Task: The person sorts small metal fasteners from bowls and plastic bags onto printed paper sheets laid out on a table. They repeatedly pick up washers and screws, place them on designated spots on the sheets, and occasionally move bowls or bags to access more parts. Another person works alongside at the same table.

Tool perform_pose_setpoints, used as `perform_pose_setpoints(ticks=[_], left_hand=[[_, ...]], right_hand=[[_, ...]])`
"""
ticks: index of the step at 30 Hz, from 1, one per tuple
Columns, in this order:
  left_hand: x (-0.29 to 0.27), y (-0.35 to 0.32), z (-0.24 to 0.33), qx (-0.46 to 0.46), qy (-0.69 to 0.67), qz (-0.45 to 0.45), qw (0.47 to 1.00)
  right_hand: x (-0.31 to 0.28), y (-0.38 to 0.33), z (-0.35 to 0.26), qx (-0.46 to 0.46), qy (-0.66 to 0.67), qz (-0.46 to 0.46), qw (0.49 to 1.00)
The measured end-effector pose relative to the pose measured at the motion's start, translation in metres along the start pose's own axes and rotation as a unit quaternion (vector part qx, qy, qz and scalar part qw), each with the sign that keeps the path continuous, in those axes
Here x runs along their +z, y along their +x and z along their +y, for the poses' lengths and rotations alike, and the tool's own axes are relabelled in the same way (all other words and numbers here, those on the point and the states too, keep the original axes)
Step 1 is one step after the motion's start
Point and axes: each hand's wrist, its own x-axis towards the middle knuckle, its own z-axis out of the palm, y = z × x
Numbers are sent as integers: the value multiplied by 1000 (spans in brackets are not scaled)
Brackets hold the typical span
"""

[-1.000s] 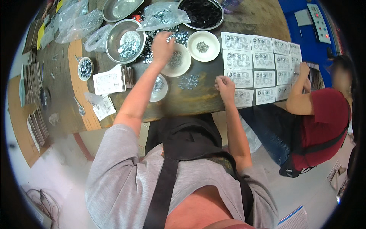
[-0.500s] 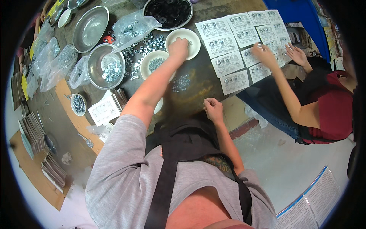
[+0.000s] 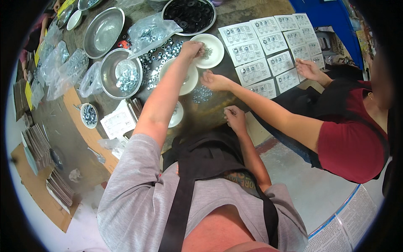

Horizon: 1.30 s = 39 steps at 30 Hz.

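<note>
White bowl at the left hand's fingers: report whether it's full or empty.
Neither: the white bowl holds only a small heap of metal pieces by the left hand, much of its inner surface bare.

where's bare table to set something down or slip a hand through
Nearest: the table between the loose metal pieces, the lowest white bowl and the right hand. Another bare patch lies beyond the printed sheets, right of the bowl of black rings. It's crowded around the left hand at the upper white bowl, between scattered nuts and a co-worker's hand.
</note>
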Motion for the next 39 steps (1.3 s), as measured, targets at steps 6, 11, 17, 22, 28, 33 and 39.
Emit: perform_pose_setpoints(ticks=[6, 11, 17, 22, 28, 33, 39], left_hand=[[-15, -21, 19, -171, -314, -201, 912], [-15, -72, 16, -150, -446, -419, 776], [-2, -161, -11, -111, -252, -353, 894], [29, -218, -61, -152, -105, -296, 937], [80, -223, -92, -132, -66, -282, 948], [122, -202, -95, -147, -20, -289, 946], [164, -180, -105, -162, -46, -336, 927]], right_hand=[[3, -3, -17, 13, 0, -18, 1000], [15, 0, -55, -92, 46, -43, 994], [20, -5, -85, -108, 192, -23, 975], [-2, -21, -67, -39, 178, -55, 982], [-52, -26, -41, 6, 147, -42, 988], [-84, -20, -37, -156, -54, 122, 979], [-128, -12, -35, -303, -185, 145, 924]])
